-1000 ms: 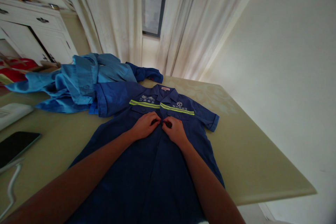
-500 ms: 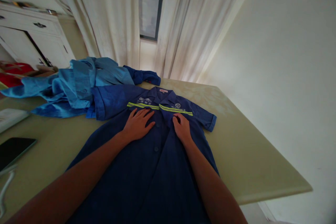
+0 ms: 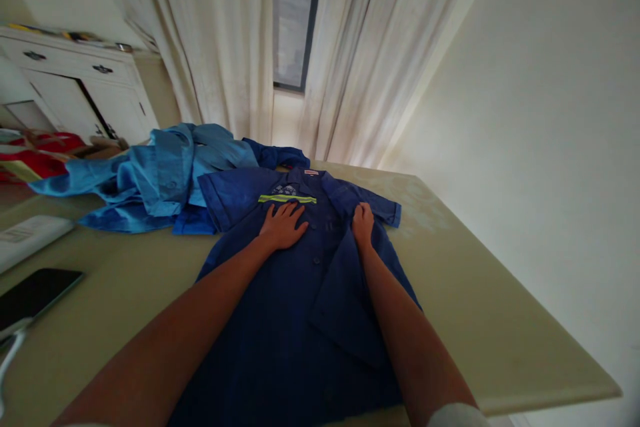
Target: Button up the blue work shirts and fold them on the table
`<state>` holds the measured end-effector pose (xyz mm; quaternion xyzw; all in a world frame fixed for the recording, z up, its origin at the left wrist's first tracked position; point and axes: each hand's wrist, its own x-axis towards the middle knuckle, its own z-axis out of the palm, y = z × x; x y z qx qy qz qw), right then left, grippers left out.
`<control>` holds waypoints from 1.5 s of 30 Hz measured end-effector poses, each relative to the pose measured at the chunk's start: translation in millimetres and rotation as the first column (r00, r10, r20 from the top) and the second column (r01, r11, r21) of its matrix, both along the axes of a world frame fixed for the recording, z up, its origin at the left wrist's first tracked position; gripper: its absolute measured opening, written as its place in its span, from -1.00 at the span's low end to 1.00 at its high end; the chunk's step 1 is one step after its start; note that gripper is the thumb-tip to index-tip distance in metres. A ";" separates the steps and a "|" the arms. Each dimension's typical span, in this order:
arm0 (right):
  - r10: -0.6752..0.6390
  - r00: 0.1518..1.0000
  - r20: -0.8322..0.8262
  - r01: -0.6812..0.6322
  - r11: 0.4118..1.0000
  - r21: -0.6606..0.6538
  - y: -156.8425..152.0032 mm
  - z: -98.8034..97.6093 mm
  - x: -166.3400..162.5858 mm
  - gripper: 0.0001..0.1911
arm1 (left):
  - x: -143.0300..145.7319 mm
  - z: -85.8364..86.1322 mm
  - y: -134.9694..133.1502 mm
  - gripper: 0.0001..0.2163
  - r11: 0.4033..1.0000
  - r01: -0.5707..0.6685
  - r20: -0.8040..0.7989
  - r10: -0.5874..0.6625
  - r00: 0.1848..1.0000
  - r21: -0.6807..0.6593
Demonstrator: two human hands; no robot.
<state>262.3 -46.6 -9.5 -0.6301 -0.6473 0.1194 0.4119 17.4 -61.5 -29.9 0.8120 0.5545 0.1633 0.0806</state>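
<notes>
A dark blue short-sleeved work shirt (image 3: 285, 320) lies front up on the table, collar at the far end, with a yellow-green reflective strip across the chest. My left hand (image 3: 284, 225) rests flat on the chest just below the strip, fingers spread. The front panel on the right is lifted and folded outward, and my right hand (image 3: 363, 223) is closed on its edge. That panel's strip and emblem are turned out of sight. The right fingertips are partly hidden by the cloth.
Light blue garments (image 3: 170, 170) lie heaped at the back left of the table (image 3: 475, 293). A dark phone (image 3: 37, 297) with a white cable (image 3: 10, 360) and a white flat device (image 3: 33, 237) sit on the left. Behind them are red packages (image 3: 45, 147). A wall borders the right side.
My right hand has moved right, folding the shirt's right front panel outward. My left hand stays pressed on the chest. The view has shifted slightly left.
</notes>
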 end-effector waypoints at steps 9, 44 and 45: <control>0.516 0.826 0.229 -0.463 0.851 -0.246 -111.9 15.3 -38.0 -0.32 | -5.9 5.9 14.6 -0.56 0.996 -0.022 -0.070 0.028 0.997 0.090; 0.217 0.902 0.373 -0.129 0.961 -0.246 -214.1 21.0 52.7 -0.46 | -4.6 4.7 -183.0 -0.38 0.941 0.322 -0.089 -0.313 0.945 0.105; 0.198 0.878 0.436 -0.078 0.957 -0.278 -206.0 11.7 55.6 -0.39 | 0.0 10.9 -183.6 -0.39 0.932 0.341 -0.092 -0.331 0.939 0.124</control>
